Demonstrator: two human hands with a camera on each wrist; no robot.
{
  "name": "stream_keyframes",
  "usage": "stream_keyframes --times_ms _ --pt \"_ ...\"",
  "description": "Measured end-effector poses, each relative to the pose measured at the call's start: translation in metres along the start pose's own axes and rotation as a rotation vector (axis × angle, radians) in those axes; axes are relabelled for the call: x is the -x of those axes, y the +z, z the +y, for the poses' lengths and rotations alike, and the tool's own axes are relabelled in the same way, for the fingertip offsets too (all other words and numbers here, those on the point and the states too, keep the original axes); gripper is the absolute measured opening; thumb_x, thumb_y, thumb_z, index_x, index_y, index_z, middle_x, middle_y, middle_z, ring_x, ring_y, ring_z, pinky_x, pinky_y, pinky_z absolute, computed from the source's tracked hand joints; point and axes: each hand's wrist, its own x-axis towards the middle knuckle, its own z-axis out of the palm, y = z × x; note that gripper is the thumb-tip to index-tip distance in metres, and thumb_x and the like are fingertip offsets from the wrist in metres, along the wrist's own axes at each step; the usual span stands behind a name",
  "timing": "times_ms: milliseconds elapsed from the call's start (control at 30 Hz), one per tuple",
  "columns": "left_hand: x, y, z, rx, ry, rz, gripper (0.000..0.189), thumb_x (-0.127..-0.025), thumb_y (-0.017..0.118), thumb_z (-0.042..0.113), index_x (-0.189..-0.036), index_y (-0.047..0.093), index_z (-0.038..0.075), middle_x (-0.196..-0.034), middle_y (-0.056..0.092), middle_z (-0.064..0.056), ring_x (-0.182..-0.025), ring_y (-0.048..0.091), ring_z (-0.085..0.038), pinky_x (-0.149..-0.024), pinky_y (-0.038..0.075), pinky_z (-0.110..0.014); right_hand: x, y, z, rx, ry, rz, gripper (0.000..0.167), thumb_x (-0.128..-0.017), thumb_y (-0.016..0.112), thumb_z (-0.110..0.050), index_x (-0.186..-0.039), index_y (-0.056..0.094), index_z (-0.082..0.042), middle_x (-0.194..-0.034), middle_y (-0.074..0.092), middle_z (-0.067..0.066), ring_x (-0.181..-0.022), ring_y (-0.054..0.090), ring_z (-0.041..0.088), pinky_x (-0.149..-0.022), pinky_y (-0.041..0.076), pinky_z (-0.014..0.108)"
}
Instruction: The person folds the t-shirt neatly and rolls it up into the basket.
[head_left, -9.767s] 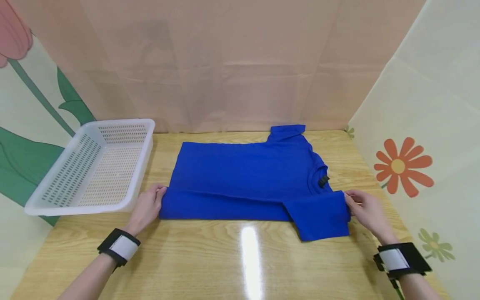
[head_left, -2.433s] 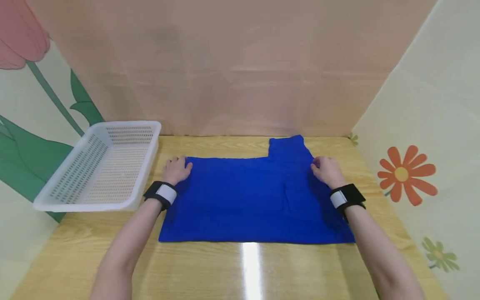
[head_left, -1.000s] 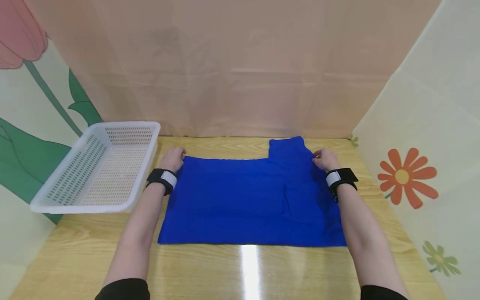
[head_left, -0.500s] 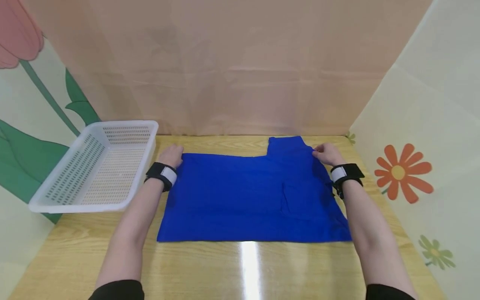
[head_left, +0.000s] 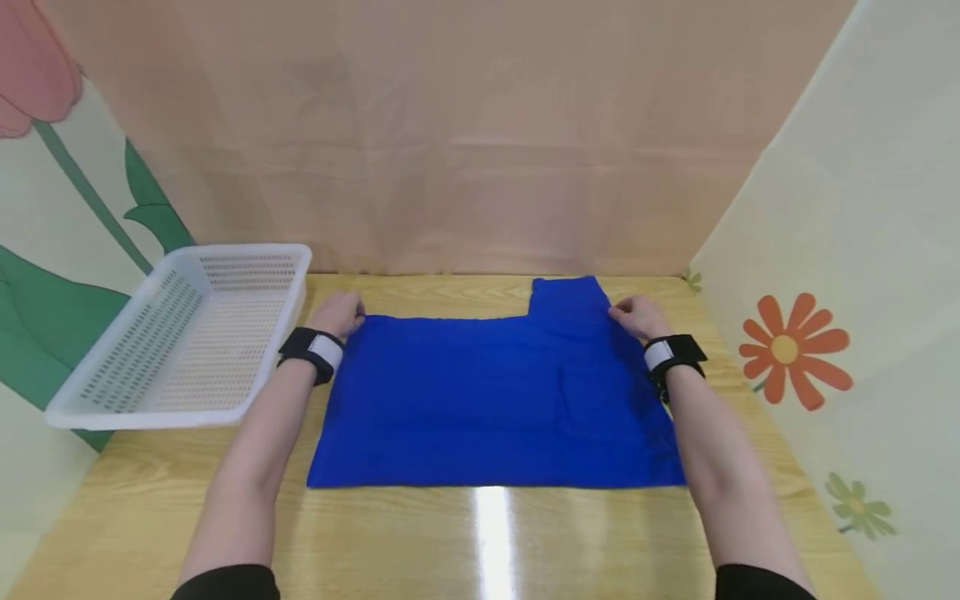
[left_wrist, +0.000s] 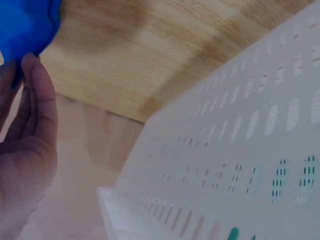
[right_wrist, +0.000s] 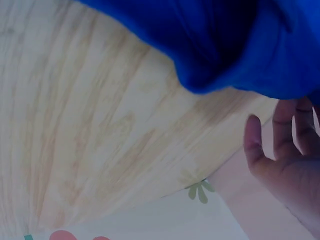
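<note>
A blue T-shirt (head_left: 457, 392) lies folded on the table, a short sleeve (head_left: 566, 296) sticking out at its far right. My left hand (head_left: 337, 315) pinches its far left corner; in the left wrist view the thumb and fingers of that hand (left_wrist: 30, 125) meet on the blue cloth (left_wrist: 25, 25). At the shirt's right side, just below the sleeve, my right hand (head_left: 641, 318) pinches the edge. The right wrist view has the fingertips of this hand (right_wrist: 290, 145) partly hidden by the shirt (right_wrist: 225, 45), whose edge hangs in a loose fold there.
To the left stands a white perforated plastic basket (head_left: 288, 333), close beside my left wrist. Wood tabletop (head_left: 405, 542) shows in front of the shirt. A pink backdrop (head_left: 480, 167) rises behind the table, and a flowered sheet (head_left: 847, 250) borders the right.
Earlier both hands held the folded near strip, with a sleeve and the collar showing; now that sleeve and the collar are out of sight and both hands have moved to the far corners.
</note>
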Motion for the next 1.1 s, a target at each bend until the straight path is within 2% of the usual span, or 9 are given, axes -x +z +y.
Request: stream_keyframes --times_ms 67,233,433,567,800,967,1100 --pt "0.000 -0.001 -0.001 -0.021 0.001 0.024 0.015 -0.076 0.058 0.002 -0.087 0.068 -0.001 -0.087 0.065 -0.017 -0.082 0.059 -0.033 -0.072 0.045 -0.043 0.001 0.003 -0.001 -0.039 -0.001 0.038 0.034 -0.091 0.048 -0.022 -0.106 0.058 0.007 -0.101 0.058 0.025 -0.089 0.053 0.035 -0.075 0.041 0.045" --pt "0.000 -0.002 -0.001 -0.057 -0.051 0.107 0.015 -0.071 0.062 0.001 -0.083 0.070 0.004 -0.087 0.064 -0.017 -0.079 0.058 -0.035 -0.067 0.045 -0.046 0.002 0.001 -0.004 -0.107 -0.046 0.135 0.026 -0.088 0.053 -0.015 -0.101 0.060 0.005 -0.094 0.060 0.022 -0.081 0.054 0.031 -0.069 0.043 0.040" --pt "0.001 -0.005 0.001 -0.059 -0.136 0.082 0.013 -0.071 0.063 0.005 -0.082 0.069 0.008 -0.090 0.063 -0.016 -0.078 0.057 -0.037 -0.060 0.045 -0.050 0.006 -0.004 -0.005 -0.132 -0.076 0.208 0.019 -0.085 0.058 -0.012 -0.094 0.063 0.004 -0.088 0.062 0.020 -0.077 0.056 0.029 -0.059 0.044 0.033" --pt "0.006 -0.010 0.003 -0.067 -0.145 0.074 0.011 -0.071 0.064 0.006 -0.081 0.068 0.008 -0.090 0.063 -0.016 -0.079 0.057 -0.038 -0.059 0.044 -0.051 0.011 -0.009 -0.007 -0.153 -0.070 0.235 0.019 -0.083 0.061 -0.014 -0.092 0.064 0.002 -0.088 0.063 0.019 -0.078 0.058 0.030 -0.057 0.043 0.031" --pt "0.019 -0.014 0.008 -0.077 -0.137 0.107 0.006 -0.068 0.067 0.004 -0.072 0.067 0.007 -0.081 0.062 -0.017 -0.073 0.057 -0.038 -0.055 0.045 -0.050 0.023 -0.015 -0.004 -0.277 -0.098 0.186 0.024 -0.084 0.062 -0.020 -0.096 0.063 0.000 -0.091 0.062 0.018 -0.079 0.058 0.027 -0.060 0.046 0.031" --pt "0.032 -0.014 0.013 -0.097 -0.110 0.121 0.004 -0.068 0.067 0.002 -0.068 0.066 0.007 -0.077 0.062 -0.015 -0.070 0.057 -0.034 -0.054 0.045 -0.049 0.038 -0.017 -0.001 -0.353 -0.131 0.155 0.024 -0.084 0.061 -0.022 -0.096 0.063 -0.001 -0.089 0.062 0.019 -0.073 0.057 0.023 -0.060 0.047 0.029" --pt "0.045 -0.013 0.016 -0.113 -0.084 0.117 0.007 -0.069 0.064 -0.001 -0.067 0.066 0.006 -0.073 0.063 -0.012 -0.065 0.058 -0.029 -0.051 0.046 -0.043 0.054 -0.018 0.002 -0.378 -0.166 0.130 0.024 -0.085 0.060 -0.023 -0.095 0.063 -0.002 -0.087 0.062 0.020 -0.073 0.057 0.025 -0.059 0.046 0.025"
